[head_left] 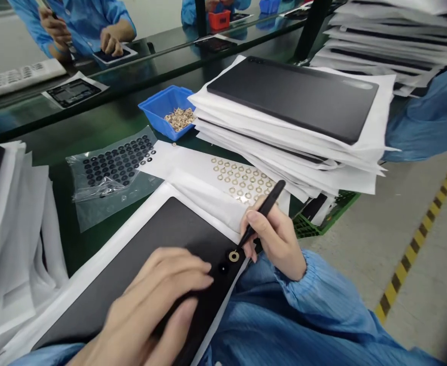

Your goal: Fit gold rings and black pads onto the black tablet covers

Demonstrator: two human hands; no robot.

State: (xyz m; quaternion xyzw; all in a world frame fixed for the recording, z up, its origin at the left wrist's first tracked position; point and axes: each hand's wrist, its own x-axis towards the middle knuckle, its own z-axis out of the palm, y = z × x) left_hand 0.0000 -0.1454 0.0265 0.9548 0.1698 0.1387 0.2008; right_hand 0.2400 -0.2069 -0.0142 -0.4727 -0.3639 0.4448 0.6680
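A black tablet back cover point(132, 249) lies on white paper in front of me, with two round camera openings near its right corner. My left hand point(155, 300) rests flat on the cover, fingers stretched towards those openings. My right hand point(279, 239) is closed around black tweezers point(266, 207). Their tip touches or nearly touches a gold ring point(230, 257) at the upper opening; whether it grips the ring I cannot tell. Behind my right hand is a white sheet point(185, 161) carrying rows of gold rings point(242, 178).
A blue bin point(158, 114) holds small gold pieces. Left of the sheet lies a clear bag point(94, 203) with black rings. Paper-layered covers point(292, 96) are stacked at right, more papers point(21, 244) at left. Across the bench, a person's hands point(113, 38) work on a panel.
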